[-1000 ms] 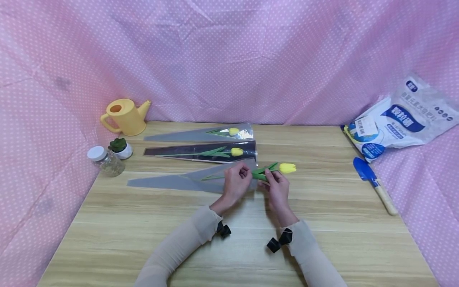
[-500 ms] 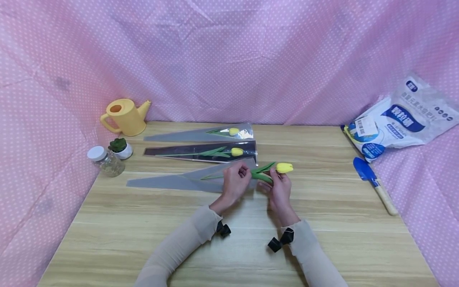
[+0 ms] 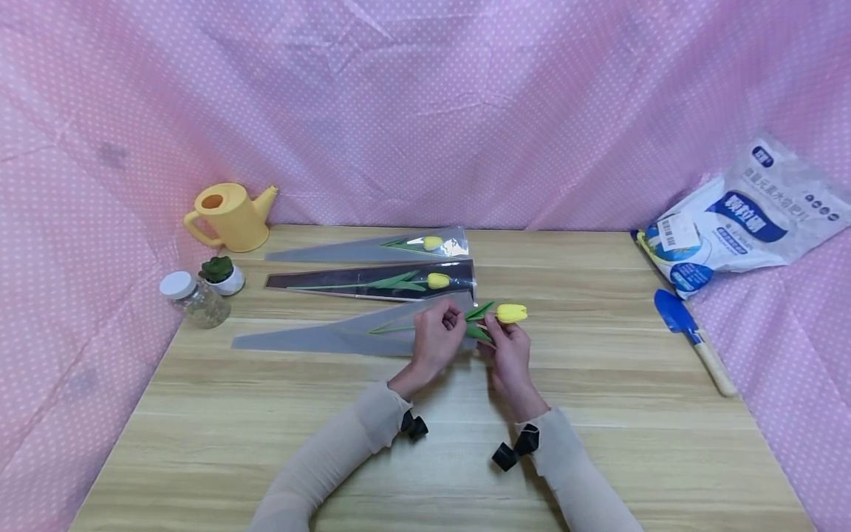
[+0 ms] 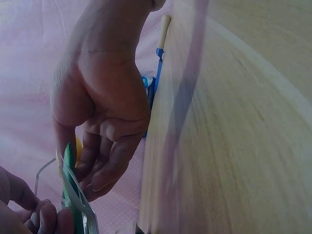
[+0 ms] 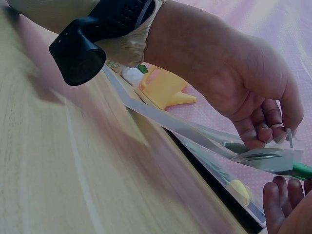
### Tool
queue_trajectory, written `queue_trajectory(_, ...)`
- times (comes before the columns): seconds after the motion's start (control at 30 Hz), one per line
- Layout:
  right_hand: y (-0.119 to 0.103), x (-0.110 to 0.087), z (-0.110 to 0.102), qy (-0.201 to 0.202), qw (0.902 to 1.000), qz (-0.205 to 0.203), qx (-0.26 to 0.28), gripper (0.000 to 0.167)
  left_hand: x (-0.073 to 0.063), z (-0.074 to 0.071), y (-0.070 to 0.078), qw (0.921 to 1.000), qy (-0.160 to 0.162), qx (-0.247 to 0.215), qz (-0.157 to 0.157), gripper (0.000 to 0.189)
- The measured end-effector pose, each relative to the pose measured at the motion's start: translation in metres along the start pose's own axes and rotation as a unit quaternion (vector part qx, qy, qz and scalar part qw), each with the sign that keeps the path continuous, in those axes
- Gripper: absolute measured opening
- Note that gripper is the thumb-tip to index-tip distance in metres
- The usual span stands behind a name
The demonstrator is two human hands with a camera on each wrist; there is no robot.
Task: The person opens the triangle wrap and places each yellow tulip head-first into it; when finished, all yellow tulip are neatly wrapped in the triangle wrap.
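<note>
A yellow tulip (image 3: 512, 313) with green leaves lies partly inside a translucent grey flower sleeve (image 3: 299, 338). Its stem runs leftward within the sleeve, while the bloom and leaf ends stick out of the wide mouth. At that mouth, the fingertips of my left hand (image 3: 437, 336) pinch the sleeve's edge. Just below the bloom, my right hand (image 3: 512, 358) grips the tulip between thumb and fingers. The right wrist view shows the sleeve film (image 5: 270, 161) held raised around a green leaf (image 5: 301, 170). In the left wrist view a leaf (image 4: 71, 185) passes between both hands.
Behind lie a dark sleeve (image 3: 319, 282) and a clear sleeve (image 3: 332, 251), each with a yellow tulip inside. A watering can (image 3: 233, 218), potted succulent (image 3: 222, 275) and lidded jar (image 3: 199, 299) stand left. A blue trowel (image 3: 694, 343) and white bag (image 3: 744, 222) are right.
My right hand first shifts slightly right along the tulip toward the bloom, then moves left with it. The bloom is now closer to the sleeve's mouth. My left hand stays almost still.
</note>
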State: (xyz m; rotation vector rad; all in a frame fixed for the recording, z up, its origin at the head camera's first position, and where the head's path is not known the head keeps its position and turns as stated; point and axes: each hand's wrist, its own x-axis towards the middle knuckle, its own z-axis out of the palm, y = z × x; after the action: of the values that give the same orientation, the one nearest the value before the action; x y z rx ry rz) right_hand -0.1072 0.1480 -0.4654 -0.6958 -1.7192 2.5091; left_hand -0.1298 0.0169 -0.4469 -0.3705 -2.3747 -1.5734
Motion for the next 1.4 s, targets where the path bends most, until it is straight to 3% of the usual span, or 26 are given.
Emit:
queue_trajectory(0.43,0.003,-0.001,0.003,-0.007,0.9997,-0.002,-0.023,0.013,0.0,-0.001,0.004,1.0,-0.006,0.005,0.006,0.006)
queue_trajectory(0.77,-0.004,0.003,-0.004,0.01,0.9998,0.016,0.006,0.016,0.0,-0.003,0.003,0.9999,-0.001,0.0,0.014,0.006)
queue_trajectory(1.03,0.0,0.002,0.0,0.01,0.9999,0.001,0.003,0.012,0.0,-0.003,0.004,0.9993,-0.003,-0.005,0.037,0.006)
queue_trajectory(1.4,0.009,0.0,0.009,0.02,0.9997,-0.007,-0.01,0.013,0.0,-0.005,0.009,0.9992,-0.021,-0.003,0.035,0.005)
